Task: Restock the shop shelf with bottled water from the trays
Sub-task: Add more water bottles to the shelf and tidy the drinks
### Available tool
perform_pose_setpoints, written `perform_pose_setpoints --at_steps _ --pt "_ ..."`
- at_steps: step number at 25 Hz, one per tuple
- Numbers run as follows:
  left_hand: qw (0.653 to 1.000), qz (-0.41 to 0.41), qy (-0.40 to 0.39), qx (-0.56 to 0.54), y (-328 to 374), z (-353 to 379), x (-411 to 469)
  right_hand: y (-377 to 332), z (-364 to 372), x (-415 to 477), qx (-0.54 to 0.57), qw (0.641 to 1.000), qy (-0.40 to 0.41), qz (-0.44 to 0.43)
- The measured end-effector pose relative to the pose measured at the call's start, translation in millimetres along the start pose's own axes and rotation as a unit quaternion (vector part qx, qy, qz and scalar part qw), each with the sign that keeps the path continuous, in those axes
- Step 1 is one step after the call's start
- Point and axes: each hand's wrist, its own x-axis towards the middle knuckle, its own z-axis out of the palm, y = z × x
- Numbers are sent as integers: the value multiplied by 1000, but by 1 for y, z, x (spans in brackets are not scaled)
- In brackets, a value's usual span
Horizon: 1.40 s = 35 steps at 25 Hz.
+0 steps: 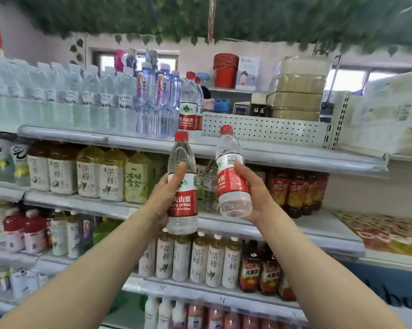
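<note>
Two bottles (pixel 181 153) clasped, left grip (pixel 163 198) and right grip (pixel 254 198), near (seemingly roomy) shelf edge (pixel 295 157).

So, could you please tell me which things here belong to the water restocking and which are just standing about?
Job: left hand gripping the first water bottle; right hand gripping the second water bottle; shelved red-capped bottles; top shelf.
Standing about: tea bottles; red buckets; purple-labelled bottles.

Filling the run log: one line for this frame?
left hand: grips upright bottle | right hand: grips tilted bottle | top shelf: matching red-capped bottles standing | stage: neither shelved yet
</note>
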Motion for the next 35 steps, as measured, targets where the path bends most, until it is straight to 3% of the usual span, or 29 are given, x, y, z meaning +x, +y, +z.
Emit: perform_pose_setpoints --at_steps 7,13,17,22,28,35 --pt "998 29 -49 -18 48 -28 64 -44 36 61 -13 995 -7 -101" --pt "997 42 -64 -1 66 -53 90 -32 56 95 -69 992 18 -99" --pt "998 24 -60 6 66 -78 101 -34 73 117 -121 971 96 -184" --pt "998 9 -60 1 60 -97 111 -64 97 158 -104 950 98 -276" --pt "998 28 -45 23 59 -108 121 -85 99 205 -226 925 139 -270" --pt "998 45 -45 25 67 -118 129 -66 96 247 -285 902 161 -283"
